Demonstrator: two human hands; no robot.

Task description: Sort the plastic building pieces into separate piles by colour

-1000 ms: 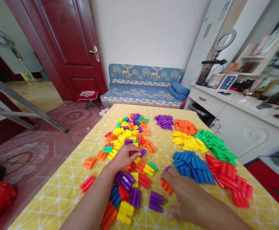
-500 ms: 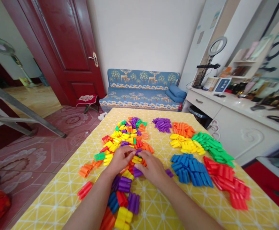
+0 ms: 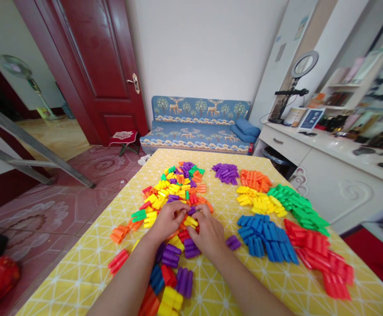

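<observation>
My left hand (image 3: 169, 220) and my right hand (image 3: 208, 230) meet over a mixed pile of plastic building blocks shaped like joined tubes. Between their fingertips is a purple block (image 3: 191, 211), partly covered by the fingers; both hands look closed on it. Just below it, beside my right thumb, shows a yellow block (image 3: 190, 221). Another purple block (image 3: 191, 248) lies under my right hand. Yellow blocks (image 3: 174, 188) and a green block (image 3: 139, 215) are in the pile beyond and left of my left hand.
Single-colour heaps lie to the right: purple (image 3: 226, 173), orange (image 3: 255, 180), yellow (image 3: 260, 202), green (image 3: 298, 208), blue (image 3: 268, 237) and red (image 3: 323, 256). Loose blocks run along the near side by my forearms. Beyond the table (image 3: 211, 285) stands a blue sofa (image 3: 198, 127).
The view has shifted slightly, so everything sits a little further right. My right hand has tilted, and its thumb has drawn back, showing more of the yellow block below the purple one.
</observation>
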